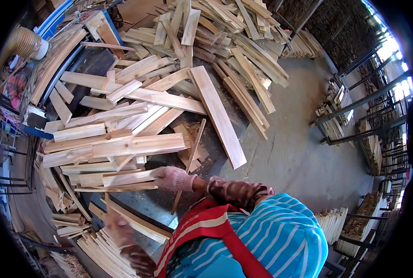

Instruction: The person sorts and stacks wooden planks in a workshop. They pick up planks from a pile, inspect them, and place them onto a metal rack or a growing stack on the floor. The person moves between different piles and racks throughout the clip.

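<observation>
My right hand (173, 179), in a pale knitted glove, is closed on the right end of a short wooden board (128, 178). That board lies at the near edge of a pile of boards on the dark tabletop (134, 201). My left hand (117, 228) is lower and to the left, smeared by motion, so its fingers do not show clearly. It is nearest to a row of thin wooden slats (102, 250) and a long strip (141, 224) along the table's near edge. A narrow stick (190, 162) slants past my right wrist.
A large heap of boards (137, 92) covers the table, with a wide plank (218, 116) lying across its right side. At the upper left are a blue-edged machine (60, 60) and a ribbed hose (23, 44). Stacked wood and metal racks (373, 106) line the right.
</observation>
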`<state>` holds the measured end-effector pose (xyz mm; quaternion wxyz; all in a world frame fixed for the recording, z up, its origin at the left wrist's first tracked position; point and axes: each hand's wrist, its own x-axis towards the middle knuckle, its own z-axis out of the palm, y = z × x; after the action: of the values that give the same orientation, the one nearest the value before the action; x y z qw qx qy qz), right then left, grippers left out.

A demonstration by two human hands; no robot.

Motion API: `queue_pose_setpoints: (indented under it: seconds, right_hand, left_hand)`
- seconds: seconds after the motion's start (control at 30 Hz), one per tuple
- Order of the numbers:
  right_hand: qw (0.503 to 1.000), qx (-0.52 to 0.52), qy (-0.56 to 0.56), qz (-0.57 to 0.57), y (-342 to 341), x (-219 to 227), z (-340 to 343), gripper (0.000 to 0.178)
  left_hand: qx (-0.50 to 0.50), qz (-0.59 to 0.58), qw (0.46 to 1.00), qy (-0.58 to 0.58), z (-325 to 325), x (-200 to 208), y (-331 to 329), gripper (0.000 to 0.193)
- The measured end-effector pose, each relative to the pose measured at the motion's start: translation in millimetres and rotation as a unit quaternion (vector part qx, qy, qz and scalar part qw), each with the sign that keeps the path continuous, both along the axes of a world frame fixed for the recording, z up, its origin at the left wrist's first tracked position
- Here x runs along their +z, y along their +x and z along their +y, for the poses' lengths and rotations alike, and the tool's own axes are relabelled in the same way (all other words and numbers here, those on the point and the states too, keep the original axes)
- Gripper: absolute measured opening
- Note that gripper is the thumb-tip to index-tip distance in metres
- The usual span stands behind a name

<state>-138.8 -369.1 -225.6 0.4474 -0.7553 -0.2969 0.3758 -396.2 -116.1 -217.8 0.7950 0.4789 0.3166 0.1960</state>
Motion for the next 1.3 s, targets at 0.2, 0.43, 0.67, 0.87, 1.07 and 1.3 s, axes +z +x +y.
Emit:
queue_pose_setpoints:
  seconds: [0.2, 0.43, 0.67, 0.87, 1.07, 1.3]
  right_hand:
    - [0.947, -0.021, 0.305, 0.1, 41, 24, -3, 0.052]
    - [0.963, 0.049, 0.139, -0.224, 63, 112, -87, 0.092]
    - [0.881, -0.319, -0.017, -0.348, 132, -28, -237, 0.071]
    - [0.855, -0.414, -0.174, -0.258, 248, -120, -406, 0.064]
    - [0.81, -0.242, -0.429, -0.317, 331, -152, -421, 0.062]
    - [0.944, -0.201, 0.035, -0.259, 273, -85, -203, 0.045]
  left_hand:
    - [0.131, -0.035, 0.989, -0.056, -47, 111, 54, 0.052]
    - [-0.058, 0.022, 0.996, 0.058, -211, 87, 204, 0.045]
    - [-0.205, 0.068, 0.975, 0.061, -221, 26, 218, 0.056]
    - [0.01, 0.232, 0.944, 0.235, -158, -81, 111, 0.05]
    - [0.089, 0.618, 0.669, 0.402, -156, -102, 18, 0.099]
    - [0.085, 0.749, 0.607, 0.249, -165, -129, -20, 0.118]
